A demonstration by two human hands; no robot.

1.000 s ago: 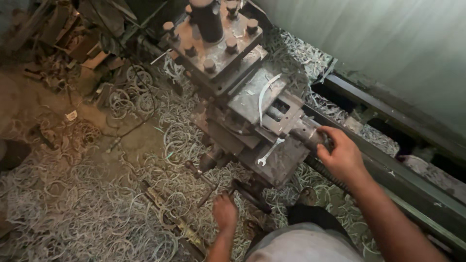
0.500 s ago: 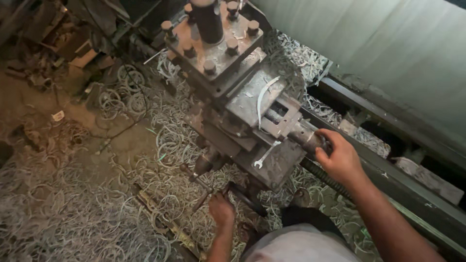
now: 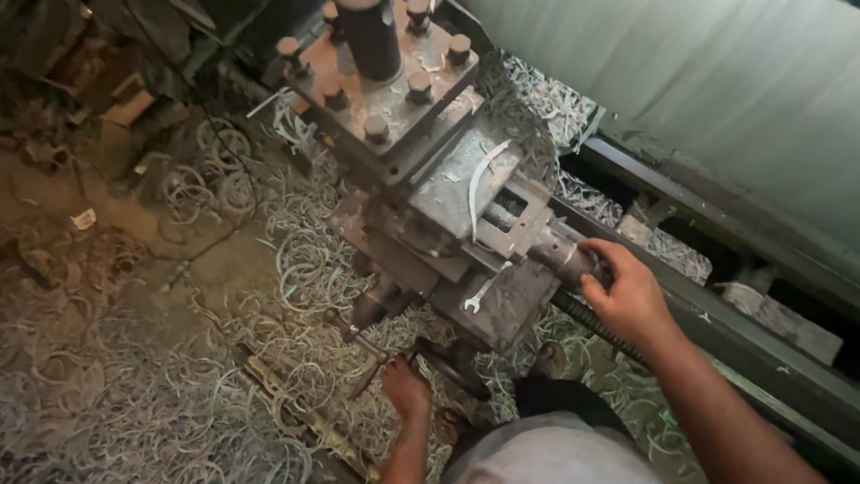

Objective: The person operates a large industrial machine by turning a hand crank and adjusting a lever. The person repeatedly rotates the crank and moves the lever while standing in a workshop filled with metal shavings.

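Observation:
A greasy metal lathe carriage [image 3: 502, 296] with a square tool post [image 3: 381, 72] studded with bolts fills the middle of the head view. My right hand [image 3: 627, 291] is closed around the round handle [image 3: 564, 255] at the carriage's right end. My left hand [image 3: 405, 387] is low down, fingers wrapped on a dark lever or handwheel [image 3: 448, 363] under the carriage front. A small open-ended spanner [image 3: 484, 291] lies loose on the carriage top, just left of my right hand.
Curled metal shavings [image 3: 134, 394] cover the floor and machine tray on the left. A dark lathe bed rail [image 3: 743, 332] runs diagonally to the right, with a pale green wall [image 3: 717, 99] behind. Scrap pieces [image 3: 125, 99] lie at top left.
The view has drifted slightly, so the carriage sits a little higher in frame. My right hand stays on the handle and my left hand stays low under the carriage.

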